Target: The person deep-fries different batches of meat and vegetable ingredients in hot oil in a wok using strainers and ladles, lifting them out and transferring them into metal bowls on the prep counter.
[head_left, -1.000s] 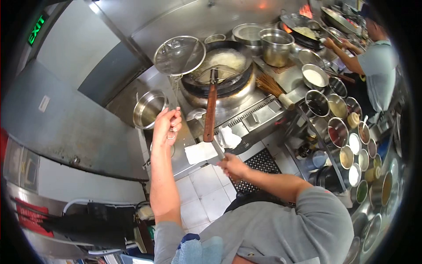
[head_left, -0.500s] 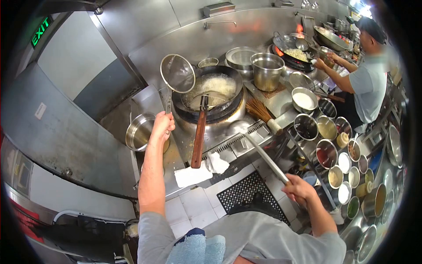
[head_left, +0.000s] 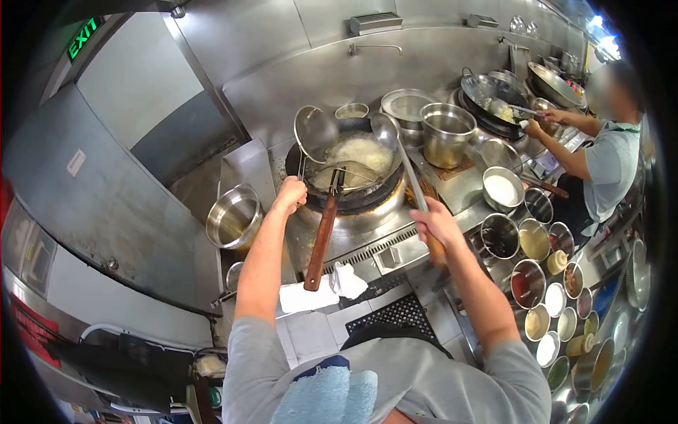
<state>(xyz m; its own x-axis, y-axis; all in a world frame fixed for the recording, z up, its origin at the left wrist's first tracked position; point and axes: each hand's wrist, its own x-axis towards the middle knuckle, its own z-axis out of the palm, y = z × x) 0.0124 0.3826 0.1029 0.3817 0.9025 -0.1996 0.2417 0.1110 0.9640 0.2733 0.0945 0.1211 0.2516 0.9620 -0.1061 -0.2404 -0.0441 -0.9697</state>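
My left hand (head_left: 290, 195) is closed round the handle of a round skimmer (head_left: 316, 133), its bowl raised over the left side of the wok (head_left: 292, 167). My right hand (head_left: 441, 226) grips a long-handled ladle (head_left: 385, 131); the ladle's bowl hangs over the right side of the wok. Pale, foaming liquid (head_left: 364, 154) fills much of the wok. A wooden-handled strainer (head_left: 322, 244) rests in the wok between my hands, its handle sticking out toward me over the stove edge.
A deep metal pot (head_left: 448, 138) stands right of the wok, a steel pot (head_left: 233, 218) to the left. White cloths (head_left: 311, 295) lie on the front ledge. A co-worker (head_left: 607, 155) handles another wok at right. Several seasoning containers (head_left: 529, 281) line the right side.
The ladle has swung up and forward from the front ledge to above the wok. My left hand and the skimmer have shifted toward the wok's middle. The camera view has turned slightly left.
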